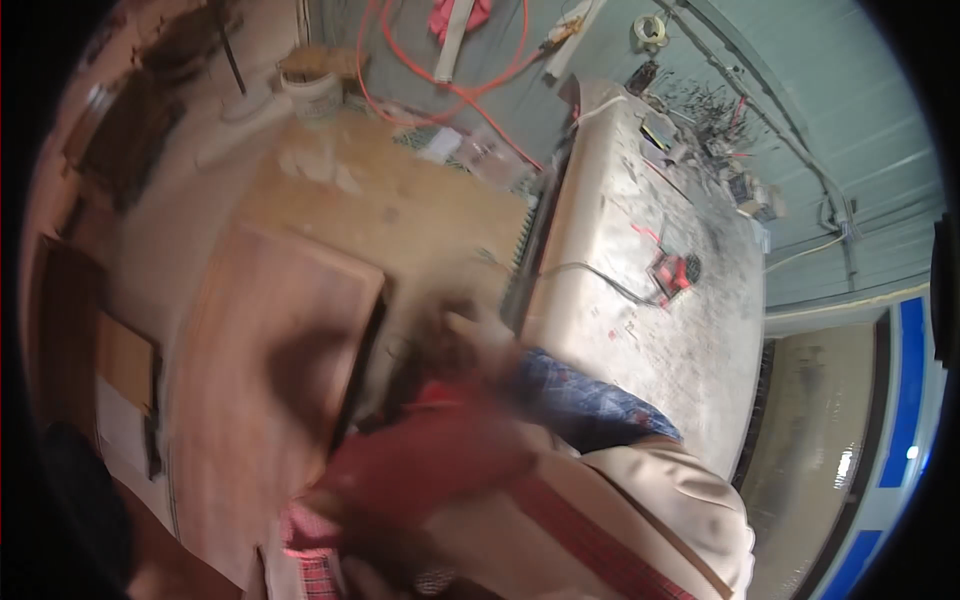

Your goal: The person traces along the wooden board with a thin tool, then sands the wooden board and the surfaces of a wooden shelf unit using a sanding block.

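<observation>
My right hand (482, 338), pale and smeared by motion, reaches forward from a blue patterned sleeve (600, 400). It is over the gap between a reddish-brown wooden panel (260, 370) and the long pale bench; its fingers are too blurred to read. A blurred red shape (430, 455), perhaps cloth, lies below it, in front of my tan clothing with red plaid trim. Near the lower edge is a pink cuff-like piece (310, 528). My left hand cannot be told apart among these smeared shapes. A dark shadow falls across the panel.
The pale bench (640, 350) carries a red-and-black power tool (675, 275) with a cable, and dark clutter at its far end. Beyond the panel lies a tan board (390, 200). A white bucket (312, 95), an orange hose (465, 92) and a tape roll (649, 33) are farther back.
</observation>
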A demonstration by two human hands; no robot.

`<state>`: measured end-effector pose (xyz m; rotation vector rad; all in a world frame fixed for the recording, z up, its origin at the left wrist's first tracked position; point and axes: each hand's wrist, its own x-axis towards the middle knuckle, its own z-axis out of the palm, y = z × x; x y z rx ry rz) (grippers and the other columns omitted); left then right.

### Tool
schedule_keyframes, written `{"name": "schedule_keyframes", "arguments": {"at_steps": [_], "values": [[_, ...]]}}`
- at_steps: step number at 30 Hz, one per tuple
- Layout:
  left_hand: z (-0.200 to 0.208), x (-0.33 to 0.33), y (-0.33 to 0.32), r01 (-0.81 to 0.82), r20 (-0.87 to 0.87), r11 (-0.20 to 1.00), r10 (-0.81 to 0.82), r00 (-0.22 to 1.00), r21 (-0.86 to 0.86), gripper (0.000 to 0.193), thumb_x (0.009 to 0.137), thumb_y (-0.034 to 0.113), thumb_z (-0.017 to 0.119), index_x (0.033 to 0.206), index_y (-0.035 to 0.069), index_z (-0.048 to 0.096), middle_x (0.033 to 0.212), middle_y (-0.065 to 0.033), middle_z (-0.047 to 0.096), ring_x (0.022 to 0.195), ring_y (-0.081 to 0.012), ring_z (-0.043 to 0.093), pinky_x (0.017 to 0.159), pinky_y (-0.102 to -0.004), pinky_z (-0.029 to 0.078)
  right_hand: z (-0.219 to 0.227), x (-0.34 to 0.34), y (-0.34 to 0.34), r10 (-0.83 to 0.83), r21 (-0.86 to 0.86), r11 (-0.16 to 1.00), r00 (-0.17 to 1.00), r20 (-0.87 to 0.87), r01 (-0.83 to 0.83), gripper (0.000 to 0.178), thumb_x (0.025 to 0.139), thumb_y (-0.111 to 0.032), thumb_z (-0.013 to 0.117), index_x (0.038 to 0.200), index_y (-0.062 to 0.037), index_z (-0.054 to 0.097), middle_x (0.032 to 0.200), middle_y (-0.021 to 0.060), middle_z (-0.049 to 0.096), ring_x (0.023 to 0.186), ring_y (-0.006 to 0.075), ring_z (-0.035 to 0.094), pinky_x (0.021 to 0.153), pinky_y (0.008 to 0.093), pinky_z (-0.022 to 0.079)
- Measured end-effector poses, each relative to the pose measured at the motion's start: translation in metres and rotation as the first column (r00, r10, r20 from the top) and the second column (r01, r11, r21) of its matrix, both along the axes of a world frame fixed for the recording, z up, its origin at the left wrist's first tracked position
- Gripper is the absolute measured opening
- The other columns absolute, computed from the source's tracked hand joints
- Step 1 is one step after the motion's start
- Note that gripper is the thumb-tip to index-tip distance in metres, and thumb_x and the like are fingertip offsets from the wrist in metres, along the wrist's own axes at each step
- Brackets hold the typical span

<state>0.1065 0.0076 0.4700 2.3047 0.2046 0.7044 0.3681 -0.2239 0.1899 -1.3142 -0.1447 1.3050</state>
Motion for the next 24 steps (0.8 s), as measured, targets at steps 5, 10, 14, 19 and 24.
{"name": "schedule_keyframes", "arguments": {"at_steps": [5, 10, 14, 19, 24], "values": [[-0.007, 0.073, -0.006, -0.011, -0.056, 0.993, 0.005, 0.998, -0.116, 0.054, 0.102, 0.042, 0.052, 0.139, 0.002, 0.049, 0.14, -0.0179, 0.055, 0.128, -0.0286, 0.053, 0.107, -0.0402, 0.043, 0.016, 0.068, -0.047, -0.119, 0.107, 0.99, 0.965, 0.235, 0.096, 0.03, 0.104, -0.018, 0.047, 0.127, -0.0035, 0.059, 0.104, 0.0106, 0.063, 0.094, 0.0228, 0.064, 0.081, 0.0404, 0.056], [0.047, 0.173, -0.016, 0.047, -0.133, 0.994, -0.06, 0.989, -0.099, 0.059, 0.104, 0.044, 0.049, 0.145, 0.002, 0.043, 0.145, -0.0172, 0.051, 0.134, -0.0283, 0.049, 0.111, -0.0406, 0.039, 0.034, 0.147, -0.047, -0.183, -0.08, 0.965, 0.858, 0.479, 0.25, 0.028, 0.099, -0.016, 0.058, 0.126, -0.0064, 0.063, 0.117, 0.0079, 0.067, 0.106, 0.0172, 0.062, 0.096, 0.0321, 0.048], [0.12, 0.174, -0.029, 0.102, -0.024, 0.988, -0.1, 0.995, 0.118, 0.062, 0.105, 0.045, 0.047, 0.15, 0.003, 0.037, 0.149, -0.0166, 0.047, 0.138, -0.028, 0.045, 0.114, -0.041, 0.037, 0.018, 0.234, -0.06, -0.122, -0.044, 0.95, 0.5, 0.857, 0.308, 0.037, 0.098, -0.026, 0.059, 0.127, -0.0024, 0.059, 0.124, 0.0197, 0.059, 0.124, 0.0361, 0.054, 0.106, 0.0422, 0.042], [0.079, 0.194, -0.014, -0.001, 0.018, 1.0, 0.001, 1.0, -0.031, 0.067, 0.106, 0.046, 0.044, 0.156, 0.004, 0.031, 0.155, -0.016, 0.043, 0.143, -0.0277, 0.041, 0.118, -0.0414, 0.033, -0.084, 0.407, -0.112, -0.641, 0.218, 0.743, 0.579, 0.504, 0.633, 0.02, 0.097, -0.028, 0.059, 0.104, -0.0099, 0.056, 0.1, 0.0148, 0.058, 0.106, 0.0372, 0.061, 0.095, 0.0519, 0.05], [-0.041, 0.176, -0.054, -0.188, -0.041, 0.704, 0.22, 0.975, -0.685, 0.052, 0.1, 0.033, 0.062, 0.138, -0.002, 0.054, 0.126, -0.0145, 0.061, 0.115, -0.0248, 0.058, 0.103, -0.0412, 0.046, -0.075, 0.581, -0.264, -0.467, 0.576, 0.708, 0.883, -0.053, 0.409, 0.037, 0.097, -0.036, 0.061, 0.125, -0.0115, 0.062, 0.116, 0.0094, 0.066, 0.104, 0.0301, 0.061, 0.09, 0.0559, 0.05]]}}
